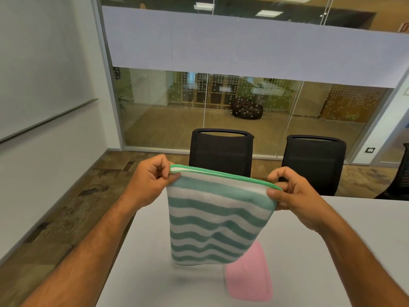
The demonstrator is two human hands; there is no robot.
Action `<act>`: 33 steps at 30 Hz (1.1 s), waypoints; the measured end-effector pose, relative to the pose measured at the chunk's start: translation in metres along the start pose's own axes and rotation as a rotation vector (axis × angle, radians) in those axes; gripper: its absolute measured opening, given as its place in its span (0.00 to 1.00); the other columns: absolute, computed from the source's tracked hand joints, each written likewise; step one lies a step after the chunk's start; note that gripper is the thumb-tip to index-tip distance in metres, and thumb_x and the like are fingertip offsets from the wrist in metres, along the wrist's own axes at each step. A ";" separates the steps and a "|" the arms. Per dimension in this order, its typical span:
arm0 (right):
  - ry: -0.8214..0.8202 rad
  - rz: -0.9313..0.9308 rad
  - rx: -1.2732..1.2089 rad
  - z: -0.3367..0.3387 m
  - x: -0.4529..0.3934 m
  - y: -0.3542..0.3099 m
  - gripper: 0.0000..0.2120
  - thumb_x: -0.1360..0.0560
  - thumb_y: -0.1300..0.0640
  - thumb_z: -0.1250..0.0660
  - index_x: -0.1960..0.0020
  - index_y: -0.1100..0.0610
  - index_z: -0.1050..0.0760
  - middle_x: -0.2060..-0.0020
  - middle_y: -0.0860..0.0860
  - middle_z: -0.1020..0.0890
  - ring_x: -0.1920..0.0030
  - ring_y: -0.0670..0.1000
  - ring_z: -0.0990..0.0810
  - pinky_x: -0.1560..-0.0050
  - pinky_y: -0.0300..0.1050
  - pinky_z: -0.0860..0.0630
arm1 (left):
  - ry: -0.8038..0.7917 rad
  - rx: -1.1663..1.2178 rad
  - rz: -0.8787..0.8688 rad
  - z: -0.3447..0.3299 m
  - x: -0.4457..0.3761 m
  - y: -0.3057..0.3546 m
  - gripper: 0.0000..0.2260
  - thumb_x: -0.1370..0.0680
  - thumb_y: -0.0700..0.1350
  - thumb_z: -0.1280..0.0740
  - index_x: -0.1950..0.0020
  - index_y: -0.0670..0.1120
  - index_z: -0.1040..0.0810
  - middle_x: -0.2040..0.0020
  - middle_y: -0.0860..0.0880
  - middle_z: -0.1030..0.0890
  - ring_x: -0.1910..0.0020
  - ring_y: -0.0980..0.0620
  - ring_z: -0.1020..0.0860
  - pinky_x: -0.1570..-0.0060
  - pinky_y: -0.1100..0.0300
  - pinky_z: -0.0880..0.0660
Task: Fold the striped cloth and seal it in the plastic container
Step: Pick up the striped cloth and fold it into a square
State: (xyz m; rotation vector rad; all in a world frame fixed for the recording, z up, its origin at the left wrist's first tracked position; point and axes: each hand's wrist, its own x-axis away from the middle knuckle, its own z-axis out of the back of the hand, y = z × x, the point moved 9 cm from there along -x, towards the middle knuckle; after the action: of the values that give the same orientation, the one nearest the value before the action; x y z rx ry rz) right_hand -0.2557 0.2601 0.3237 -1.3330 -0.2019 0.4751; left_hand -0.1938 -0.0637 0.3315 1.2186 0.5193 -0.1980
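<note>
Our two bare forearms lay nearest the lens, rising from the bottom corners of the view and converging over the white tabletop (365,229). We had the left forearm angled up and to the right, ending in our left hand (150,180), which was curled into a loose fist with thumb and forefinger pinched on the upper left corner of the striped cloth (217,218). Our right forearm slanted up and to the left to our right hand (296,196), whose thumb pressed the front of the upper right corner while the other fingers were bent behind and above it. We held the cloth in the air above the tabletop, clear of the surface, hanging down from its top edge. That top edge, trimmed in bright green, ran from side to side and sloped slightly lower toward the right hand; the teal and white stripes ran across the cloth, parallel to it, and rippled toward the bottom. The cloth appeared doubled over, since two green hems showed at the left corner. Its lower edge hung free and blurred. Below and to the right of it, a pink lid (250,278) lay flat on the tabletop, partly hidden by the hanging cloth. Two black chairs (221,151) stood beyond the far edge.
</note>
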 end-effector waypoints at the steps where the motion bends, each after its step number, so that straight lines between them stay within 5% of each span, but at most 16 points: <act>1: 0.002 0.005 -0.010 0.000 0.000 0.000 0.07 0.24 0.63 0.32 0.54 0.50 0.23 0.53 0.54 0.15 0.50 0.57 0.14 0.59 0.48 0.16 | -0.013 0.003 -0.005 0.000 0.000 0.000 0.17 0.24 0.34 0.30 0.68 0.52 0.22 0.60 0.56 0.18 0.52 0.53 0.20 0.58 0.64 0.19; 4: 0.026 0.046 0.000 0.003 0.001 -0.006 0.19 0.23 0.73 0.40 0.64 0.57 0.19 0.57 0.51 0.15 0.48 0.58 0.17 0.59 0.43 0.16 | -0.049 0.017 0.018 -0.002 0.000 -0.003 0.16 0.23 0.29 0.34 0.68 0.42 0.16 0.57 0.57 0.17 0.48 0.52 0.21 0.52 0.64 0.19; 6: 0.045 0.042 -0.016 0.003 0.001 -0.005 0.24 0.22 0.75 0.42 0.68 0.59 0.16 0.58 0.49 0.14 0.47 0.57 0.18 0.58 0.41 0.16 | -0.051 0.020 0.030 -0.004 0.001 -0.002 0.16 0.22 0.29 0.35 0.63 0.43 0.13 0.55 0.58 0.17 0.47 0.54 0.21 0.50 0.65 0.19; 11: 0.026 0.016 -0.034 0.001 0.000 0.004 0.15 0.26 0.69 0.31 0.51 0.51 0.14 0.50 0.43 0.16 0.46 0.52 0.17 0.56 0.46 0.16 | -0.142 0.014 0.040 -0.021 0.009 -0.002 0.13 0.26 0.35 0.27 0.46 0.50 0.16 0.47 0.62 0.21 0.43 0.56 0.21 0.54 0.64 0.17; 15: 0.039 0.022 -0.067 0.000 -0.001 0.006 0.34 0.34 0.73 0.26 0.44 0.36 0.21 0.48 0.39 0.15 0.48 0.48 0.15 0.57 0.42 0.17 | -0.091 0.038 0.067 -0.020 0.010 -0.005 0.12 0.27 0.31 0.27 0.59 0.49 0.13 0.50 0.57 0.17 0.46 0.59 0.20 0.54 0.65 0.18; 17: 0.102 -0.045 -0.114 0.004 -0.001 0.013 0.28 0.37 0.68 0.22 0.46 0.40 0.19 0.50 0.46 0.13 0.50 0.54 0.14 0.57 0.46 0.15 | -0.017 0.092 0.112 -0.014 0.011 -0.011 0.14 0.26 0.31 0.28 0.63 0.50 0.12 0.55 0.53 0.14 0.51 0.56 0.17 0.54 0.62 0.17; 20: 0.146 -0.145 -0.165 0.002 0.003 0.023 0.08 0.33 0.64 0.25 0.55 0.55 0.14 0.54 0.55 0.12 0.51 0.58 0.13 0.60 0.44 0.16 | -0.003 0.163 0.179 -0.014 0.016 -0.022 0.09 0.28 0.37 0.25 0.55 0.51 0.13 0.50 0.53 0.14 0.49 0.50 0.16 0.55 0.57 0.16; 23: 0.102 -0.191 -0.269 -0.010 0.006 0.030 0.09 0.22 0.59 0.35 0.48 0.52 0.17 0.51 0.53 0.12 0.52 0.55 0.13 0.57 0.51 0.15 | -0.094 0.135 0.229 -0.025 0.021 -0.031 0.17 0.30 0.36 0.22 0.49 0.55 0.17 0.44 0.56 0.19 0.46 0.51 0.17 0.57 0.55 0.15; 26: 0.167 -0.212 -0.203 -0.011 0.006 0.034 0.10 0.19 0.52 0.40 0.44 0.45 0.22 0.53 0.47 0.13 0.53 0.54 0.13 0.53 0.59 0.16 | -0.062 0.109 0.220 -0.025 0.021 -0.033 0.09 0.30 0.35 0.23 0.59 0.50 0.15 0.52 0.55 0.16 0.49 0.50 0.17 0.58 0.60 0.17; 30: 0.206 -0.289 -0.232 -0.013 0.007 0.043 0.11 0.20 0.49 0.38 0.45 0.51 0.19 0.55 0.49 0.12 0.54 0.53 0.13 0.57 0.53 0.15 | -0.006 0.212 0.302 -0.025 0.025 -0.044 0.08 0.29 0.38 0.24 0.55 0.50 0.13 0.51 0.53 0.14 0.49 0.47 0.16 0.56 0.59 0.17; 33: 0.125 -0.376 -0.374 -0.019 0.011 0.050 0.11 0.27 0.52 0.29 0.49 0.58 0.15 0.51 0.55 0.12 0.51 0.56 0.13 0.62 0.47 0.15 | -0.147 0.200 0.361 -0.040 0.033 -0.051 0.22 0.31 0.38 0.21 0.44 0.58 0.20 0.44 0.57 0.20 0.48 0.47 0.16 0.56 0.55 0.16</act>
State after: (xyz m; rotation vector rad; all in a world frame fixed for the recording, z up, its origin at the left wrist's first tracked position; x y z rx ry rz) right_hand -0.2491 0.2564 0.2693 -1.6383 -0.4440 0.0329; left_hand -0.1974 -0.0399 0.2631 1.4580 0.1477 -0.0318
